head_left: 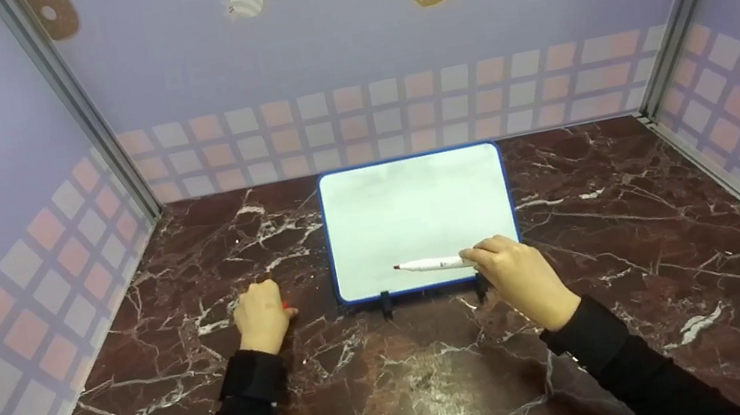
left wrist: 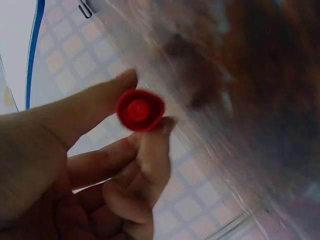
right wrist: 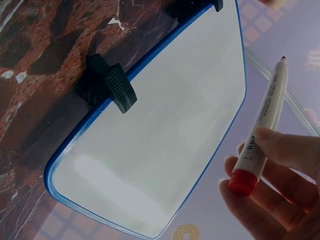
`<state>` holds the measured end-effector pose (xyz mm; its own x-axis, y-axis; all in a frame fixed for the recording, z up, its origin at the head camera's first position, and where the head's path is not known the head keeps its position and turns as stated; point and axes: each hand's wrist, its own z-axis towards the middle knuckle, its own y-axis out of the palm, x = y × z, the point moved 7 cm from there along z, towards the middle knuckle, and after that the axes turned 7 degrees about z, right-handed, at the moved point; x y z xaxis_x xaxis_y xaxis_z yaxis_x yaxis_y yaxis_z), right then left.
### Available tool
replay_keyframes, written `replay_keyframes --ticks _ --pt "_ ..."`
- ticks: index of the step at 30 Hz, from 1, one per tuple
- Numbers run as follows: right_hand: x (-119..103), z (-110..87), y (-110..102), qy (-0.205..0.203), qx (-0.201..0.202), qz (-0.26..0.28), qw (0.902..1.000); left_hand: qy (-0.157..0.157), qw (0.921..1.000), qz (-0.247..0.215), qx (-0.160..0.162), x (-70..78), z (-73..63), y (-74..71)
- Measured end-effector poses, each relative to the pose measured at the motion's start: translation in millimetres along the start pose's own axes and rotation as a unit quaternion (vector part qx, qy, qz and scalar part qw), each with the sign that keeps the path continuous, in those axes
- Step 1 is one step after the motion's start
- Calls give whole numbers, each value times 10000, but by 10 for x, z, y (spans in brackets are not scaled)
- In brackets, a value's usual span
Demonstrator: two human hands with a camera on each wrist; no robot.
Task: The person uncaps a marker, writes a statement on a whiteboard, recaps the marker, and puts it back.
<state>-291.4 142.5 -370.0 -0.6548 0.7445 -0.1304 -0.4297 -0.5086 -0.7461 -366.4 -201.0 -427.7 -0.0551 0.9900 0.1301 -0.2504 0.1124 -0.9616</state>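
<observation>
Between thumb and fingers my right hand [head_left: 515, 277] pinches a white marker [head_left: 430, 265], uncapped, its dark red tip pointing left. In the right wrist view the red end plug of the marker [right wrist: 262, 125] sits by the fingertips. Behind it stands a blue-framed whiteboard [head_left: 417, 218], whose white surface bears no writing. My left hand [head_left: 262, 318], left of the board and low over the table, holds a red marker cap [left wrist: 141, 110] between thumb and fingertips. The cap's open end faces the left wrist camera.
Black stand clips [head_left: 387, 305] hold the board's lower edge. The dark red marbled table [head_left: 647, 227] extends around it. A lilac wall [head_left: 340, 38] with printed donuts and checks rises behind, with side walls left and right.
</observation>
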Motion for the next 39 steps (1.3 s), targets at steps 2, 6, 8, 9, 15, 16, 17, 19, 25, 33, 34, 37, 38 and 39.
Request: replay_keyframes --ticks 2,6,8,9,15,16,17,19,25,33,34,37,38,39 --pt "-3 4 0 -15 9 -2 10000 -53 9999 29 -157 -18 4 16" --pt "-9 7 -1 -32 19 3 10000 -100 9997 4 -203 -32 3 14" --pt "-10 6 0 -30 18 17 10000 -77 9999 -11 -153 -29 2 8" --pt "-10 5 2 -28 17 14 10000 -53 9999 -15 -117 -26 -1 4" --pt "-15 -4 20 -14 21 8 10000 43 10000 59 14 -17 -13 -20" --pt "-16 -6 21 -8 17 5 10000 44 10000 72 41 -11 -14 -35" --pt "-18 -6 20 0 14 4 10000 46 9999 87 81 -1 -16 -59" --pt "-21 -6 16 17 6 2 10000 102 9994 147 289 49 -22 -145" --pt "-35 -2 1 -33 2 4 10000 1149 9720 550 1977 513 -161 -608" --pt "-56 -10 29 -155 17 -99 9998 3851 8849 -468 2580 1290 -582 -769" --pt "-65 -12 34 -188 25 -90 9998 4030 8759 -460 2614 1346 -632 -750" --pt "-105 -13 49 -288 23 -91 9995 4247 8568 -453 2888 1440 -751 -687" --pt "-123 -11 55 -318 30 -91 9994 4233 8541 -461 2986 1454 -780 -667" --pt "-142 -9 64 -342 31 -86 9994 4201 8527 -462 3071 1464 -803 -644"
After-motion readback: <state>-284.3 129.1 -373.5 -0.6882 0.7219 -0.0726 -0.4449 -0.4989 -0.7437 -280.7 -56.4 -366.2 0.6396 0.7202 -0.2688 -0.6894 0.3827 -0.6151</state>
